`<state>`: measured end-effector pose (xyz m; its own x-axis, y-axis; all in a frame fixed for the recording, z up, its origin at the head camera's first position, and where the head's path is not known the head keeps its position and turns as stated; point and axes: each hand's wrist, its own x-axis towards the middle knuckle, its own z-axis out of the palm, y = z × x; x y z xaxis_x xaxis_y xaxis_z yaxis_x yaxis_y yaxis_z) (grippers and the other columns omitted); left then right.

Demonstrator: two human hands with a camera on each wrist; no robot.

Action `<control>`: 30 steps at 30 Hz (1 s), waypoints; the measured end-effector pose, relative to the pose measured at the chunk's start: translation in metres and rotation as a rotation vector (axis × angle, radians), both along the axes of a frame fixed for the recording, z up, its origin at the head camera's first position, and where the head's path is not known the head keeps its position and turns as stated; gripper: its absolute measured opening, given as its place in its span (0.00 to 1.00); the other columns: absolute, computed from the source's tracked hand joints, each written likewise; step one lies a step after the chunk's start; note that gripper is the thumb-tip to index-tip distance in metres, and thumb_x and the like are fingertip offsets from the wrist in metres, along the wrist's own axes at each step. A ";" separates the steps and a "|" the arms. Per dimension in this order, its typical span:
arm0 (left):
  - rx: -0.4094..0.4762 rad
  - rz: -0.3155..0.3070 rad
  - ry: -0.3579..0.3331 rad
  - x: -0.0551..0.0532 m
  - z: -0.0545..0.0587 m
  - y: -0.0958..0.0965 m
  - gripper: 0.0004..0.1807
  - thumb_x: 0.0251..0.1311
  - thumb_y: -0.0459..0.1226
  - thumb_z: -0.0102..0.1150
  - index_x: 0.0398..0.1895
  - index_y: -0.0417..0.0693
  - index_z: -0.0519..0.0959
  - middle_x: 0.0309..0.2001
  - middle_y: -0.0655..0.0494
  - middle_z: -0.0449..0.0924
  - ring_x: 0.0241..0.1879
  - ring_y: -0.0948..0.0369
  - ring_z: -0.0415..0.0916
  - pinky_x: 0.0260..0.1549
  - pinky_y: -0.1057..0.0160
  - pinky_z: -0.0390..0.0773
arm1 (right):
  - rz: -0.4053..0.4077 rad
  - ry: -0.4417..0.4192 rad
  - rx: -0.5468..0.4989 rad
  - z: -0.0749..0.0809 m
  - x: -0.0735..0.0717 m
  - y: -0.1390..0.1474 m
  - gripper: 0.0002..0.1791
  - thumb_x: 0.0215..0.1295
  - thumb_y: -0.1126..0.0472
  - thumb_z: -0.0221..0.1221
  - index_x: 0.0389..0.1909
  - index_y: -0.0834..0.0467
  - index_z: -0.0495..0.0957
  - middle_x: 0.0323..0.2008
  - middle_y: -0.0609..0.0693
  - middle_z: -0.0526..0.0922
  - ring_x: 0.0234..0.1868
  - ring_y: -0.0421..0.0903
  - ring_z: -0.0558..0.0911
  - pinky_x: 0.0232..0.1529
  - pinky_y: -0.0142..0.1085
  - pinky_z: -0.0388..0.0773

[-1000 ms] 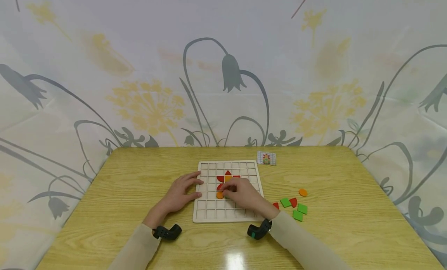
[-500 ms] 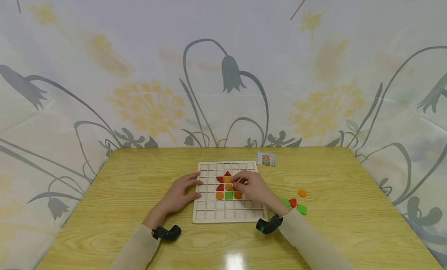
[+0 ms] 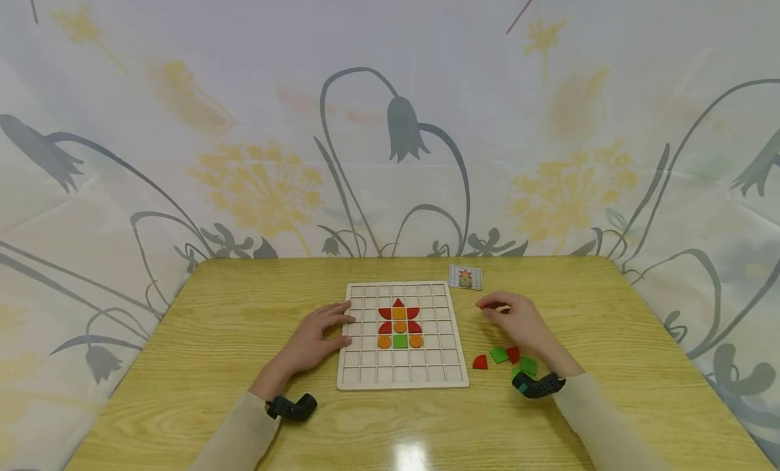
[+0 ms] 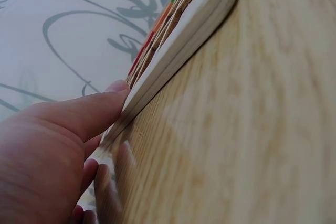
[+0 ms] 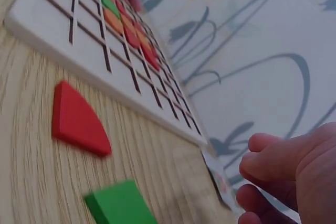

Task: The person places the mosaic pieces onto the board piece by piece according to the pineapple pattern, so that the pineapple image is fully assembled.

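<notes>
A white gridded board [image 3: 365, 373] lies on the table, carrying a figure of red, orange and green flat pieces, with a green square [image 3: 400, 341] at its bottom middle. My left hand [image 3: 313, 332] rests at the board's left edge, fingers extended. In the left wrist view the thumb [image 4: 97, 111] lies along the rim. To the right of the board, my right hand [image 3: 518, 319] hovers over the table with fingers loosely bent. Its fingertips [image 5: 254, 163] show nothing between them in the right wrist view. Near it lies a red quarter-circle piece [image 3: 480, 362].
A small pattern card [image 3: 466, 277] lies by the board's top right corner. Below the right hand are a green square piece [image 3: 499, 354], another red quarter-circle [image 3: 514, 354] and more green squares [image 3: 528, 366], one partly covered by the wrist camera. A patterned cloth [image 3: 256, 119] hangs behind the table.
My right hand has left the board and moved right, uncovering the figure's right-hand red pieces. The loose orange disc is now out of sight around the hand. My left hand stays put.
</notes>
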<state>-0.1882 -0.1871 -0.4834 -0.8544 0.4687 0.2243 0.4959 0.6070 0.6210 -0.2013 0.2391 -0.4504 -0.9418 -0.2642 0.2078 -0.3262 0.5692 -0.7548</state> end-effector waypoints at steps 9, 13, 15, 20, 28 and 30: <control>0.012 -0.002 -0.023 0.001 0.001 0.001 0.21 0.66 0.42 0.64 0.60 0.46 0.80 0.73 0.49 0.64 0.73 0.44 0.55 0.67 0.35 0.52 | -0.088 -0.059 0.069 -0.002 0.005 0.063 0.10 0.71 0.64 0.60 0.48 0.63 0.84 0.47 0.59 0.84 0.42 0.50 0.81 0.37 0.34 0.78; 0.010 -0.001 -0.027 0.001 0.001 0.000 0.21 0.67 0.43 0.63 0.61 0.46 0.80 0.73 0.49 0.64 0.73 0.44 0.55 0.67 0.34 0.51 | -0.071 -0.124 0.097 -0.007 0.006 0.077 0.12 0.73 0.62 0.58 0.51 0.62 0.83 0.51 0.60 0.82 0.49 0.55 0.80 0.44 0.39 0.77; 0.008 -0.002 -0.022 0.001 0.001 0.000 0.21 0.67 0.43 0.63 0.61 0.46 0.79 0.73 0.48 0.64 0.73 0.44 0.55 0.67 0.34 0.51 | -0.059 -0.152 0.112 -0.009 0.006 0.082 0.13 0.74 0.61 0.57 0.52 0.60 0.83 0.54 0.59 0.81 0.54 0.58 0.79 0.50 0.42 0.76; 0.011 -0.002 -0.014 0.001 0.001 -0.001 0.22 0.66 0.42 0.64 0.61 0.45 0.79 0.73 0.48 0.63 0.73 0.44 0.55 0.68 0.35 0.51 | 0.005 -0.172 0.103 -0.012 0.007 0.085 0.15 0.72 0.67 0.52 0.54 0.58 0.82 0.56 0.58 0.80 0.57 0.57 0.76 0.51 0.39 0.74; 0.006 -0.001 -0.014 0.000 0.001 -0.001 0.23 0.66 0.43 0.64 0.62 0.46 0.79 0.73 0.49 0.63 0.73 0.45 0.55 0.68 0.35 0.51 | 0.093 -0.224 0.011 -0.011 0.012 0.090 0.17 0.65 0.71 0.58 0.55 0.62 0.81 0.57 0.61 0.78 0.53 0.41 0.75 0.44 0.31 0.74; 0.008 0.003 -0.010 0.000 0.000 0.000 0.22 0.66 0.42 0.64 0.61 0.46 0.80 0.73 0.49 0.64 0.73 0.44 0.56 0.68 0.35 0.51 | 0.119 -0.250 -0.019 -0.010 0.012 0.091 0.18 0.64 0.70 0.60 0.55 0.62 0.81 0.57 0.61 0.77 0.53 0.39 0.74 0.45 0.30 0.74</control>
